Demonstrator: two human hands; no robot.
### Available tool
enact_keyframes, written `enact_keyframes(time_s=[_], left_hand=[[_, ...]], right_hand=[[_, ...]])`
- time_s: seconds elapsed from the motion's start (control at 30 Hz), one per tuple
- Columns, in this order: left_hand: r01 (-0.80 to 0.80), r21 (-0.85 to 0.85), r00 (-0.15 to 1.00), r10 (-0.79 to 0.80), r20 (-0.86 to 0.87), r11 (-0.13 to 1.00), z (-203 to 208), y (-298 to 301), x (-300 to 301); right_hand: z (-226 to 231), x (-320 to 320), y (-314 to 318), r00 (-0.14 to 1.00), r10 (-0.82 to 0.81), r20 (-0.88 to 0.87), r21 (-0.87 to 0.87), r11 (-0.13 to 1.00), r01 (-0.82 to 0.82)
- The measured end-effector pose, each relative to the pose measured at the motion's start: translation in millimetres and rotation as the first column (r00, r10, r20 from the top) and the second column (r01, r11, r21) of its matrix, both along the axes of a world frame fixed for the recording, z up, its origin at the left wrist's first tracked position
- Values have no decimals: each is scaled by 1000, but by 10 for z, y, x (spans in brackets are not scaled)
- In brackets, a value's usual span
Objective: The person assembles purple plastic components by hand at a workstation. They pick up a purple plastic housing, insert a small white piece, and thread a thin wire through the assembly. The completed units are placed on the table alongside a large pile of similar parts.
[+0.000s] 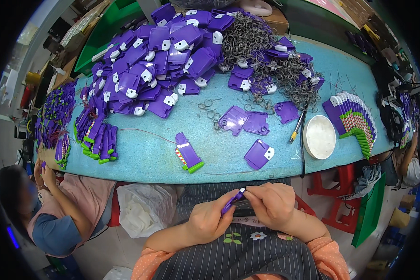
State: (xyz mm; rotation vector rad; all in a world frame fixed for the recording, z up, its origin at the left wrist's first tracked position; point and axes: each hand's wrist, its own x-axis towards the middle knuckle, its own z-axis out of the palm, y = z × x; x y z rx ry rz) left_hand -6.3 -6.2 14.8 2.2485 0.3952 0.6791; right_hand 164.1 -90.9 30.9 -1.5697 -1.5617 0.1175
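Observation:
Above my lap, my left hand [209,218] is closed on a purple plastic shell [232,201] with a white tip, seen nearly edge-on. The fingers of my right hand [271,204] pinch at its white end; whether they hold a smaller part there is hidden. In front of me on the blue table [219,158] lies a purple handle piece [187,151] with a green end, a striped strip and a thin red wire. To its right rests a purple-and-white shell [259,154]. Several flat purple plates [245,121] lie farther back.
A large heap of purple-and-white shells [163,56] and a pile of metal springs [256,51] cover the back. On the right are a round white dish [319,137], a pen-like tool [296,129] and fanned assembled pieces [352,119]. A co-worker [56,210] sits at left.

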Motion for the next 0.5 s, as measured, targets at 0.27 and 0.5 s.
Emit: enact_keyframes(time_s=[0.27,0.5], left_hand=[[-5,-368,1000,11,14,930,-14,-3,-20],[69,-929,997,11,78,363,-33,-1,-57]], right_hand=[[-117,-35,22,996,17,-88,52,999,-13],[-140,-91,77,992,-25,-124,21,999,28]])
